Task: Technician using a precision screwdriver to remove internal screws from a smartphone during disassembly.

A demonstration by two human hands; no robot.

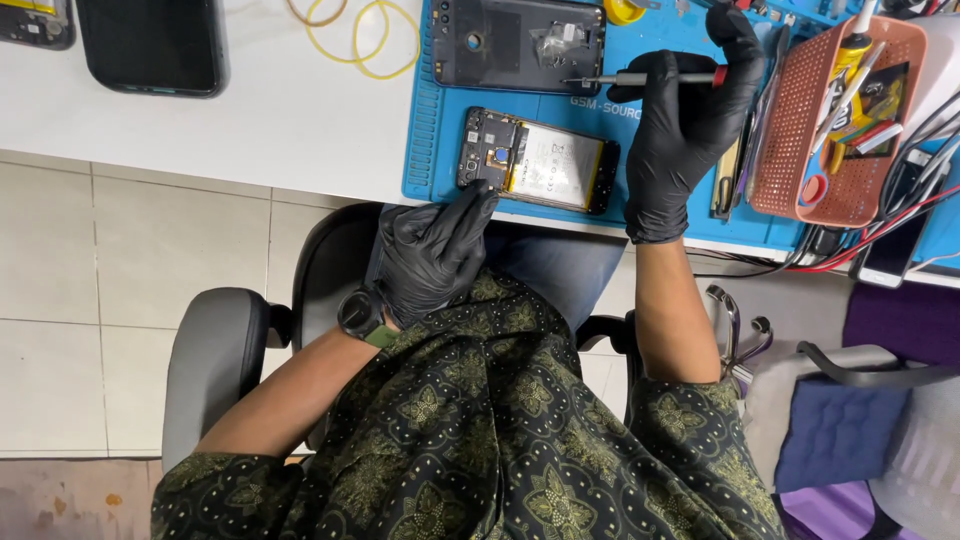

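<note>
- Opened black smartphone with exposed white battery [540, 162]: lying flat at the near edge of the blue rubber work mat [425, 150], at the picture's 12 o'clock region.
- Left hand in black glove [432, 255]: sitting at 7 o'clock of the phone, fingers loosely curled, fingertips touching the phone's lower left corner; gripping nothing.
- Right hand in black glove [690, 125]: sitting at 2 o'clock of the phone, fingers closing around a slim black-handled precision screwdriver [640, 78], tip pointing toward 9 o'clock.
- Detached black phone back cover [518, 42]: lying at 12 o'clock of the phone.
- Orange perforated plastic basket [800, 120]: standing at 3 o'clock of the right hand, holding small tools.
- Yellow rubber bands [362, 38]: lying on the white table at 10 o'clock.
</note>
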